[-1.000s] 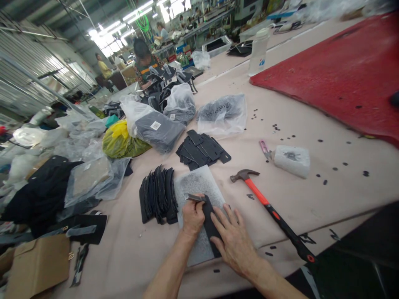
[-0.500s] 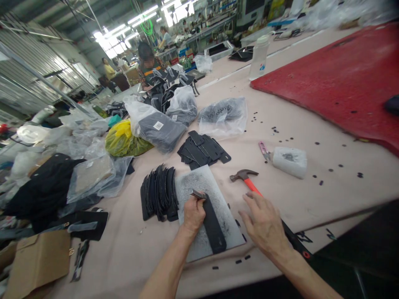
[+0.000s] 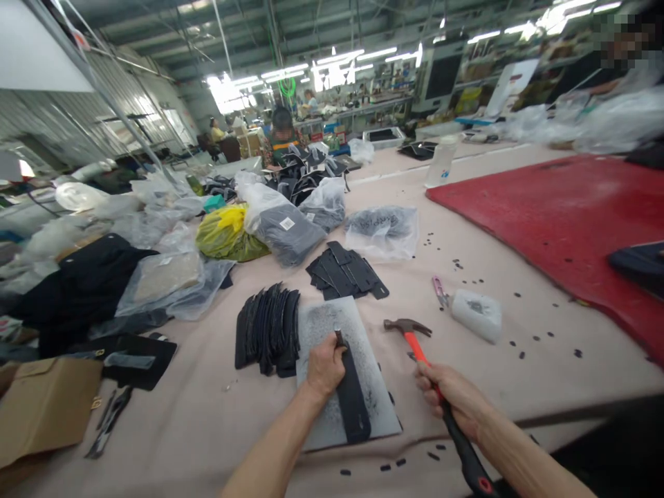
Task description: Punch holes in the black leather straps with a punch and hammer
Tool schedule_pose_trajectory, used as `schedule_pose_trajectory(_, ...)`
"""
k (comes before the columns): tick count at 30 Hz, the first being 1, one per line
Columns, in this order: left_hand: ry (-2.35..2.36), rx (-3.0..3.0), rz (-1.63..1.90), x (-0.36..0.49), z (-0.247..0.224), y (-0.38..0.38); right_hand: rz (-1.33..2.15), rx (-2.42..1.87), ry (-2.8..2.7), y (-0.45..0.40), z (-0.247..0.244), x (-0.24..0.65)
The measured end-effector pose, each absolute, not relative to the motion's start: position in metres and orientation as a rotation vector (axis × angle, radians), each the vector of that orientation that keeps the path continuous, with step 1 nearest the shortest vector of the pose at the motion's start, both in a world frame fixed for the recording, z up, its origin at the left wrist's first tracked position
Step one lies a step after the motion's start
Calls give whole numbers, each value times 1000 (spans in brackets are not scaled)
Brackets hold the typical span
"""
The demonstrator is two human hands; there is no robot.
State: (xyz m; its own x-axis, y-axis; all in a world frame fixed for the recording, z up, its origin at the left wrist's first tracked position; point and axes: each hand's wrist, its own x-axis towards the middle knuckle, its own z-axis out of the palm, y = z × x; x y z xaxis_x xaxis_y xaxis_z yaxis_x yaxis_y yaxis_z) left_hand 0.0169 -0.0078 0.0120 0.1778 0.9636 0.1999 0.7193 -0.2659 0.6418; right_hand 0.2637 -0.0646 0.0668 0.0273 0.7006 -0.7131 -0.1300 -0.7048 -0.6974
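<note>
My left hand [image 3: 326,365] is closed around a short metal punch [image 3: 339,337], whose top end shows above the fingers. The punch stands at the far end of a black strip [image 3: 353,401], which lies on a pale, speckled board [image 3: 374,373]. The punch's lower tip is hidden by the hand. To the right of the board, my right hand [image 3: 452,395] grips a claw hammer [image 3: 415,342] by its orange and black handle. A row of stacked black pieces [image 3: 267,330] touches or nearly touches the board's left side. More black pieces [image 3: 346,271] lie loosely piled beyond it.
Pink-handled snips [image 3: 440,292] and a white wrapped block [image 3: 476,315] lie to the right. Bagged goods [image 3: 290,232] and a yellow bag [image 3: 228,234] crowd the left. A red sheet [image 3: 560,207] covers the right side. Small black scraps are scattered about. Another person sits across the table.
My right hand has closed on the hammer's handle, where before it hovered with fingers spread. The left hand still holds the punch, now more upright. The view has tilted and shifted.
</note>
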Motion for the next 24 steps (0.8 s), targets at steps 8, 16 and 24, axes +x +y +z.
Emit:
schedule_pose_trajectory(8, 1565, 2064, 873, 17, 11, -9, 523, -1611, -1652, -57, 185, 241)
schedule_pose_trajectory(16, 1514, 2035, 917, 17, 14, -9, 78, -1582, -2149, -55, 204, 238)
schedule_pose_trajectory(24, 1518, 2044, 944, 16, 12, -8, 167, -1567, -2213, -57, 201, 239)
